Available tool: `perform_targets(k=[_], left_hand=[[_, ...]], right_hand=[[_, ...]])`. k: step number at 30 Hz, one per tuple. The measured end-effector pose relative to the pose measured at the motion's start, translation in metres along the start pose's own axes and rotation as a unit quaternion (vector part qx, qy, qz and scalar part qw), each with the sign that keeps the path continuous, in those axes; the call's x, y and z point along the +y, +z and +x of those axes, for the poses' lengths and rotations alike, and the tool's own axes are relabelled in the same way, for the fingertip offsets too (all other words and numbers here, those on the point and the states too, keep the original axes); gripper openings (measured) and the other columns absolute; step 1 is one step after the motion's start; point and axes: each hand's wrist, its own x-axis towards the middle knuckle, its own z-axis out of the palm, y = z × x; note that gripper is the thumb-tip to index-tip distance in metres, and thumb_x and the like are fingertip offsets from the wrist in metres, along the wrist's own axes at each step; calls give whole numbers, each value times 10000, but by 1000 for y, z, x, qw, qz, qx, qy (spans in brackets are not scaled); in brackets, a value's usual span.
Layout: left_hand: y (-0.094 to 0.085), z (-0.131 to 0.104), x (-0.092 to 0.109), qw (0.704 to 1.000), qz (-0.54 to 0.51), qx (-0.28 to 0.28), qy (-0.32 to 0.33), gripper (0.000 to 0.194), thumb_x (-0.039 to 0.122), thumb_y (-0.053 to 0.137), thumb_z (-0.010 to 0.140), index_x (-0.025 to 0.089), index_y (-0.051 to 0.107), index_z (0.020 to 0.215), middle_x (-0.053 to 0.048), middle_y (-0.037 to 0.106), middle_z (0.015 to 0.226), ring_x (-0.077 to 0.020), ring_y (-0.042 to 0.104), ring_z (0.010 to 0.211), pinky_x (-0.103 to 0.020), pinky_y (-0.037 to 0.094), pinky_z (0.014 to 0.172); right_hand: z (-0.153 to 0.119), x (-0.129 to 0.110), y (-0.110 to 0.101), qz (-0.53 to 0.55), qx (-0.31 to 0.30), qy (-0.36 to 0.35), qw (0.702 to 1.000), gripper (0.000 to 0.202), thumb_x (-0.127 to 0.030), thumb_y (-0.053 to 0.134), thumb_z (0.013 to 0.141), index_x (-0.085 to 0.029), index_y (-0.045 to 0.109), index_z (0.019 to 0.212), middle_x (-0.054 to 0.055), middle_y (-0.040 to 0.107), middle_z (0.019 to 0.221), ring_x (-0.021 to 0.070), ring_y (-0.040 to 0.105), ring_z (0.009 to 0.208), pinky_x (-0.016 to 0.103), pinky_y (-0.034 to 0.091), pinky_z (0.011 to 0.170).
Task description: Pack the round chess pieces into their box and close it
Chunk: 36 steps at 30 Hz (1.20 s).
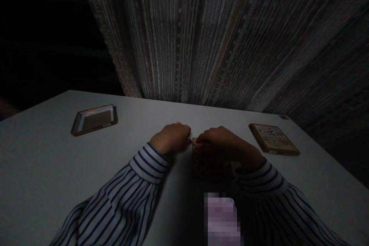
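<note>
My left hand (172, 137) is closed in the middle of the table, its fingertips pointing toward my right hand. A small pale bit (178, 123) shows just past its knuckles; what the fingers hold is hidden. My right hand (217, 143) is bent over a dark reddish-brown box or tray (201, 167), with its fingertips pinched at the far left corner. Its contents look like several small brown pieces, but the dim light and my hand's shadow blur them. Whatever sits between the right fingertips is too small to name.
On the left of the white table (138, 119) lies a shallow rectangular tray or lid (95, 118) with a shiny rim. A flat printed box (275, 139) lies to the right. Nearest me is a pixelated pink rectangle (222, 221). A striped curtain (184, 38) hangs behind the far edge.
</note>
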Motion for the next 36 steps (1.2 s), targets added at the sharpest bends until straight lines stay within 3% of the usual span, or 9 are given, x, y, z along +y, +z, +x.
perform_targets(k=[8,36], left_hand=[[2,2,0,1000,0,-1,-5,328,320,427,831,146,633,1020,-163,662,986,-265,640,838,-338,473,669],[0,1,0,1000,7,-1,-3,326,326,434,829,148,634,1014,-166,660,996,-268,643,834,-338,470,658]], right_hand=[[7,4,8,-9,20,17,1000,295,-206,449,859,-222,636,1087,66,695,1003,214,623,908,306,395,713],[9,6,14,-23,7,20,1000,241,-261,443,870,-210,650,984,68,704,941,211,639,856,294,401,672]])
